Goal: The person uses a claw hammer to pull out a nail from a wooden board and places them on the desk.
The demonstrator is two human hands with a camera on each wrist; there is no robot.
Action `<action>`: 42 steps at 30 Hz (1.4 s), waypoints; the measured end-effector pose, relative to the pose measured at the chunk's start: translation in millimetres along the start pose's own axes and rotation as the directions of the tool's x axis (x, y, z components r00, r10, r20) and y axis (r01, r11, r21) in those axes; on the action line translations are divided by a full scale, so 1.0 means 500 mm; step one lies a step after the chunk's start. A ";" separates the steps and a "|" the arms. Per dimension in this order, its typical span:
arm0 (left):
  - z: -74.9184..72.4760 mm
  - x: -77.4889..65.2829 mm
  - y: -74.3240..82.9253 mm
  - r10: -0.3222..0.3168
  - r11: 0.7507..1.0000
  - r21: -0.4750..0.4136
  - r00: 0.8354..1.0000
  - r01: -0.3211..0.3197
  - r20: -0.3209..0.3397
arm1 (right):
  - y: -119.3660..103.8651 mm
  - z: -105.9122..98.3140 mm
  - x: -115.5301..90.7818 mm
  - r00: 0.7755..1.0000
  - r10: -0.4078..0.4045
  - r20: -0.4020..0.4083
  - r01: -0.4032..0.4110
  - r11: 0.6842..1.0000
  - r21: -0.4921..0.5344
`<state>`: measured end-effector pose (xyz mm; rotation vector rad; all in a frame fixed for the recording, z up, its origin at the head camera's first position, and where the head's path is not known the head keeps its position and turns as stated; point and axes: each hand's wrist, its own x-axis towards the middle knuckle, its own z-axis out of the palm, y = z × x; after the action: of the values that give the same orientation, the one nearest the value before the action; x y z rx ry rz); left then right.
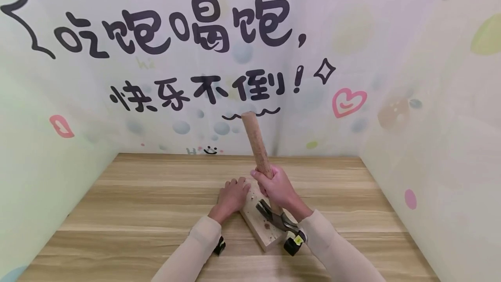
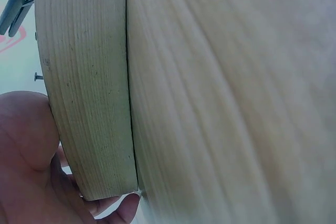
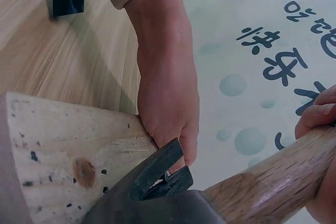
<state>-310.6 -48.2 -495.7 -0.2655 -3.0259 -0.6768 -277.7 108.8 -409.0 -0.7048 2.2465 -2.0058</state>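
Observation:
My right hand [image 1: 279,186] grips the wooden handle of a claw hammer [image 1: 256,145], its handle slanting up and its metal head low over a wooden block [image 1: 256,229]. The claw points toward the far left; whether the head touches the block is unclear. At the block's far end, my left hand [image 1: 233,196] holds it, fingers curled over the end in the left wrist view. A nail [image 2: 38,76] stands out of the block's top face near the left thumb, apart from the claw. Dark holes and a knot [image 3: 84,172] mark that face.
The block lies on a wood-grained table [image 1: 156,195]. Printed walls [image 1: 195,134] enclose the table at the back and both sides. A black device with a yellow label [image 1: 293,245] sits at the right wrist.

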 end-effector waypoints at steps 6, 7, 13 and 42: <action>0.001 0.000 0.003 0.013 1.000 0.017 1.000 -0.013 0.002 | -0.006 -0.021 -0.040 0.986 -0.161 -0.030 0.163 0.983 0.079; 0.001 0.000 0.003 0.013 1.000 0.023 1.000 -0.013 0.001 | -0.008 -0.024 -0.048 0.981 -0.191 -0.036 0.193 0.976 0.096; 0.003 -0.002 0.002 0.014 0.999 0.037 1.000 -0.014 -0.013 | -0.014 -0.032 -0.067 0.966 -0.257 -0.024 0.258 0.958 0.123; -0.004 -0.007 0.006 0.006 0.998 0.056 0.999 -0.004 -0.032 | -0.025 -0.046 -0.056 0.948 -0.317 -0.001 0.309 0.924 0.226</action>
<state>-306.4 -47.0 -492.8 -0.2574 -3.0066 -0.5898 -256.7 139.5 -400.7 -1.1229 1.9444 -2.3139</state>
